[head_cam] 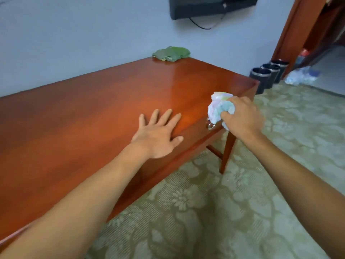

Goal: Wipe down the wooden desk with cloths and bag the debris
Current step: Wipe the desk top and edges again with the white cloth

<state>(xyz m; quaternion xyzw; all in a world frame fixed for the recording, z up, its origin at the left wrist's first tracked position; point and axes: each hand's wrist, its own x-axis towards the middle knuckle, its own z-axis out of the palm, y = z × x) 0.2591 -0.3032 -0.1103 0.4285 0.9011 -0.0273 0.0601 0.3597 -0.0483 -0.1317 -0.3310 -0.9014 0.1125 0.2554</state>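
Wooden desk (93,109) runs long from near-left to far-right against a grey wall, green cloth (171,53) at its far corner. My left hand (158,135) lies flat, fingers spread, on top — my right hand (242,118) grips a bunched pastel cloth (219,107) at the front edge by the drawer handle (211,126). Right is nearer the unwiped far end, I judge — the stroke goes away from me.

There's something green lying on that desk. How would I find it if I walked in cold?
Start at the long reddish wooden desk set against the pale wall. Follow its top to the far corner, below the dark screen on the wall. There lies the green cloth, crumpled and touched by no hand, unlike the pale pastel cloth gripped in the right hand at the desk's front edge.
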